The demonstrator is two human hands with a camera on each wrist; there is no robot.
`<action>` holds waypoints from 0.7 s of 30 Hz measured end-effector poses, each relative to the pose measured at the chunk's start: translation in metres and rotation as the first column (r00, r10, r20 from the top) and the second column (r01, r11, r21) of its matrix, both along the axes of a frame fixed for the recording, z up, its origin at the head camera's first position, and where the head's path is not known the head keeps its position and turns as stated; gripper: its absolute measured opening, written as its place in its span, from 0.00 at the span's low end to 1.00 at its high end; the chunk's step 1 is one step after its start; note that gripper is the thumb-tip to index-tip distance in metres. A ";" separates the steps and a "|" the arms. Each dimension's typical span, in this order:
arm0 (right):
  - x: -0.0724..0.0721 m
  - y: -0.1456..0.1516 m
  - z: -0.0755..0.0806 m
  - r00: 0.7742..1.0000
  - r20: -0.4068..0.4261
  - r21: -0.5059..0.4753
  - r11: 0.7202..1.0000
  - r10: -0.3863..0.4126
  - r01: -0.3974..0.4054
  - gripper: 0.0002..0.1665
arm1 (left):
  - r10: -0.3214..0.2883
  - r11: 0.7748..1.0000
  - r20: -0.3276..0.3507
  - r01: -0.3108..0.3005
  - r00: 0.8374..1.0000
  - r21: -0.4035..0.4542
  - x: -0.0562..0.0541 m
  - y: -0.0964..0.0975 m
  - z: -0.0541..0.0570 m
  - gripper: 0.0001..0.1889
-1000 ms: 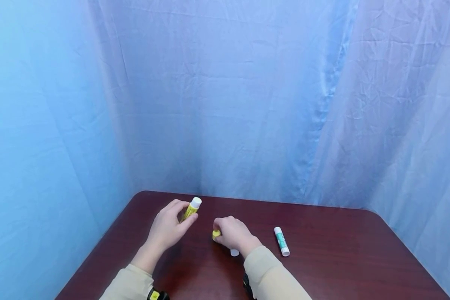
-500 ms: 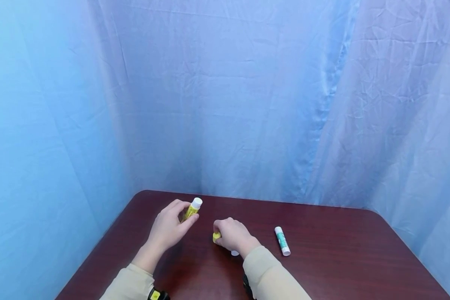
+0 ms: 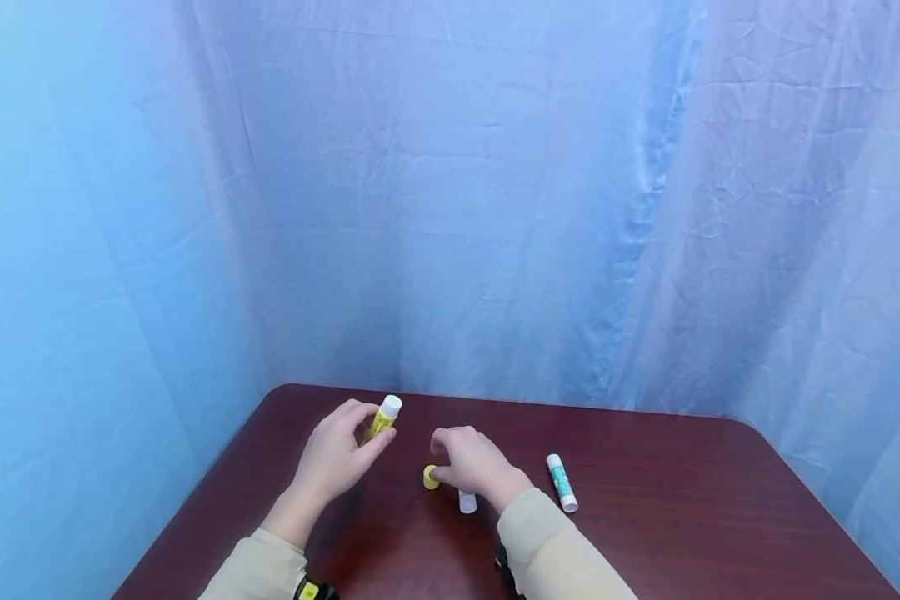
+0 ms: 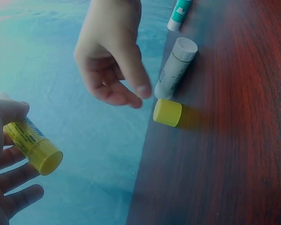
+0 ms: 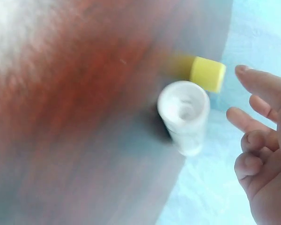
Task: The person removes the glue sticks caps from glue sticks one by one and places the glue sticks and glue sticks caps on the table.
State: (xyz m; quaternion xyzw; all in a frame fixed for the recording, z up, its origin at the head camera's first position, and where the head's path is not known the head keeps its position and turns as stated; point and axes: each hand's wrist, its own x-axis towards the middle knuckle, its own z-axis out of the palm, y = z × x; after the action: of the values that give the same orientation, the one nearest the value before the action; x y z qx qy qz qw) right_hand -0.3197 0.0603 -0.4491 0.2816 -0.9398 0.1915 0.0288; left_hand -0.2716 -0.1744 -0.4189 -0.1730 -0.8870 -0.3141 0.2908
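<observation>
My left hand [image 3: 337, 449] holds a yellow glue stick [image 3: 380, 423] between thumb and fingers, above the table, its white end up and tilted right in the head view. The left wrist view shows its yellow base [image 4: 48, 158]. A yellow cap [image 3: 431, 477] stands on the table. My right hand [image 3: 477, 463] is just above and beside that cap, fingers loosely bent and apart from it in both wrist views. Below the right hand lies a white glue stick [image 3: 467, 502], partly hidden by it in the head view; the right wrist view shows its hollow end [image 5: 183, 108].
A white and green glue stick [image 3: 562, 483] lies on the dark red-brown table [image 3: 667, 500], right of my right hand. Blue curtains [image 3: 450, 208] hang behind the table and at both sides.
My right hand has let go of the yellow cap and lifted slightly up and to the right. More of the white glue stick now shows. My left hand has stayed nearly still.
</observation>
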 end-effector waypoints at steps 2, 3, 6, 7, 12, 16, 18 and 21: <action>0.001 0.005 0.006 1.000 0.000 -0.035 0.999 0.003 -0.003 0.15 | 0.002 1.000 -0.009 -0.002 1.000 -0.002 0.000 0.000 0.002 0.16; 0.001 0.008 0.009 1.000 0.004 -0.058 0.998 0.004 -0.004 0.15 | 0.002 1.000 -0.013 -0.002 1.000 -0.003 0.001 0.000 0.003 0.16; 0.003 0.019 0.017 1.000 0.012 -0.127 0.992 0.010 -0.008 0.15 | -0.002 1.000 -0.020 0.001 1.000 -0.002 0.001 0.000 0.005 0.16; 0.003 0.022 0.019 1.000 0.009 -0.151 0.989 0.012 -0.010 0.15 | -0.004 1.000 -0.021 0.004 1.000 0.000 0.000 0.000 0.006 0.16; 0.004 0.040 0.028 1.000 -0.020 -0.261 0.965 0.009 -0.014 0.12 | -0.012 1.000 -0.037 0.012 0.999 0.009 -0.002 -0.002 0.010 0.17; 0.005 0.052 0.031 1.000 -0.028 -0.351 0.936 -0.009 -0.001 0.12 | -0.023 1.000 -0.050 0.023 0.999 0.009 -0.003 -0.003 0.012 0.17; 0.007 0.057 0.033 1.000 -0.025 -0.393 0.920 -0.016 0.005 0.12 | -0.030 0.999 -0.054 0.030 0.998 0.011 -0.003 -0.003 0.012 0.16; 0.012 0.063 0.039 0.999 -0.014 -0.434 0.901 -0.030 0.021 0.12 | -0.034 0.999 -0.053 0.035 0.998 0.015 -0.003 -0.002 0.014 0.16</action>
State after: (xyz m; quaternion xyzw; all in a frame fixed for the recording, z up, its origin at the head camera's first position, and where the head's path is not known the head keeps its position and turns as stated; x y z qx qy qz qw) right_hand -0.3079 0.1228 -0.4103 0.2579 -0.8769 0.3923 0.1029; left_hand -0.2747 -0.1762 -0.4050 -0.1945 -0.8733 -0.3214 0.3101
